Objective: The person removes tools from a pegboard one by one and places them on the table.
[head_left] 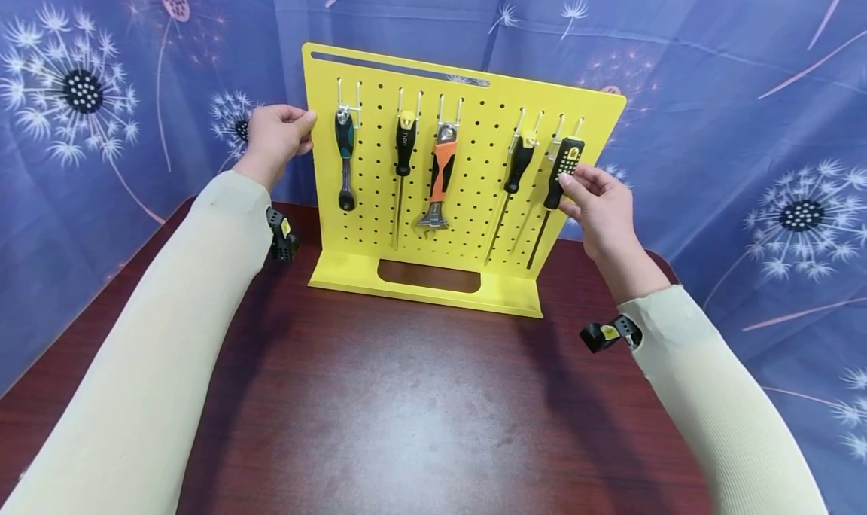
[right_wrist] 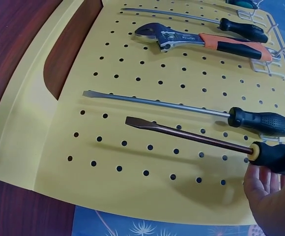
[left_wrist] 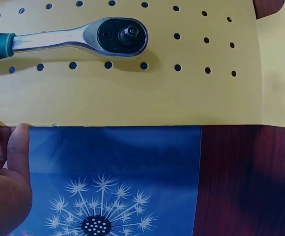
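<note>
A yellow pegboard (head_left: 555,97) stands on the table with several tools hanging from its hooks. My left hand (head_left: 278,138) pinches the board's left edge, close beside a ratchet wrench (head_left: 345,142) with a dark green handle. On the far right of the board, my right hand (head_left: 603,206) grips the black handle of a flathead screwdriver (right_wrist: 191,136), its shaft pointing down. Just left of it hangs a second flathead screwdriver (right_wrist: 157,103). Further left are an adjustable wrench (head_left: 443,169) with an orange and black handle and another black-handled screwdriver (head_left: 406,142).
The dark red wooden table (head_left: 406,394) stretches in front of the board. A blue curtain (head_left: 223,33) with dandelion prints hangs behind and on both sides. The board's base has a long cutout, and a small black camera (head_left: 609,333) sits at each wrist.
</note>
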A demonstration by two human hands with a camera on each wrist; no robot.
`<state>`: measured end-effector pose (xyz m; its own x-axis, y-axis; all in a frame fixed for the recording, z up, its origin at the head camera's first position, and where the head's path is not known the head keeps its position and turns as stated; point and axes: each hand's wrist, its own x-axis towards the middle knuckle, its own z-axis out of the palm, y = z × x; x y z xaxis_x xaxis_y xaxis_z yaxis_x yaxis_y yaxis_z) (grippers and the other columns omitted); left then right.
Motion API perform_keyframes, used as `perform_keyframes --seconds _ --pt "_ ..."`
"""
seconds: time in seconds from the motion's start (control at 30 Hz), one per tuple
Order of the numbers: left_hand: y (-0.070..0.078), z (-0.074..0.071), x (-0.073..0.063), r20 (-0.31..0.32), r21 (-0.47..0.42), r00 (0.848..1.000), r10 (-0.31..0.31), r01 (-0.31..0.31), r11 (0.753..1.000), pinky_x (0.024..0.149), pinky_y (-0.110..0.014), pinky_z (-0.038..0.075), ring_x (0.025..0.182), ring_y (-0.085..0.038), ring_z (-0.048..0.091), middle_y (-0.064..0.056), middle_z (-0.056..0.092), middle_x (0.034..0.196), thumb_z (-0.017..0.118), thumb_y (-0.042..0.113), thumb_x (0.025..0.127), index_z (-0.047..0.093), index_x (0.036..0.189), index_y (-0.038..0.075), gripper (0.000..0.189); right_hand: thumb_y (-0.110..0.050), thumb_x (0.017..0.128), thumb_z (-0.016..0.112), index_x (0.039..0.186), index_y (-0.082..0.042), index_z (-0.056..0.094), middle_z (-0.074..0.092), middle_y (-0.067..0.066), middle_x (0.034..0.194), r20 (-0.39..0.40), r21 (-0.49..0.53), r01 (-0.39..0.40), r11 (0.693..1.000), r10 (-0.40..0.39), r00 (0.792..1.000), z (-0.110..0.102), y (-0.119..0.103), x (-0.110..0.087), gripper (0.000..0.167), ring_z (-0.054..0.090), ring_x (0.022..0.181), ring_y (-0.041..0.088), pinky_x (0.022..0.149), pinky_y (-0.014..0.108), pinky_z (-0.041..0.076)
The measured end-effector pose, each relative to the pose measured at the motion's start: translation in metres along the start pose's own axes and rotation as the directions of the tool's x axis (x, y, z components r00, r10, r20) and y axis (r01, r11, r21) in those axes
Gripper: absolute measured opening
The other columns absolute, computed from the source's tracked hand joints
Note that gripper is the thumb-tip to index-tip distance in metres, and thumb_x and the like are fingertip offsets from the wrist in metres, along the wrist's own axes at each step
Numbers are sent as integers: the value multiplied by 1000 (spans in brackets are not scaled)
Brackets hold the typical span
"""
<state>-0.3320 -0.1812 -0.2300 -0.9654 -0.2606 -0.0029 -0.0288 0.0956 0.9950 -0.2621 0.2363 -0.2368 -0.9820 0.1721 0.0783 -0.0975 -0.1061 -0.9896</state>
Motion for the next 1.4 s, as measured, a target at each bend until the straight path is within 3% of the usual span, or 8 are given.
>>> perform_keyframes --seconds 0.93,1.17,1.4 --pt "-1 0 3 -15 31 1000 -16 16 999 62 -7 54 81 -3 60 9 60 91 64 23 101 71 121 7 26 -9 97 69 109 -13 59 57 -5 99 20 13 11 1000 -11 1000 -5 -5 -14 16 62 89 2 69 13 60" --pt "-2 0 4 -7 43 1000 -18 18 999 63 -8 54 82 -3 59 9 60 91 63 24 101 69 128 5 33 -5 96 70 104 -14 64 59 -5 96 47 67 25 997 -29 998 -10 -5 -20 13 62 88 3 68 15 60" --pt "0 0 2 -2 35 1000 -9 10 999 63 -8 54 81 -4 59 9 59 91 63 23 102 70 121 6 27 -4 96 69 99 -15 66 60 -5 93 73 93 20 995 -27 997 -15 -3 -28 12 63 86 4 68 17 62"
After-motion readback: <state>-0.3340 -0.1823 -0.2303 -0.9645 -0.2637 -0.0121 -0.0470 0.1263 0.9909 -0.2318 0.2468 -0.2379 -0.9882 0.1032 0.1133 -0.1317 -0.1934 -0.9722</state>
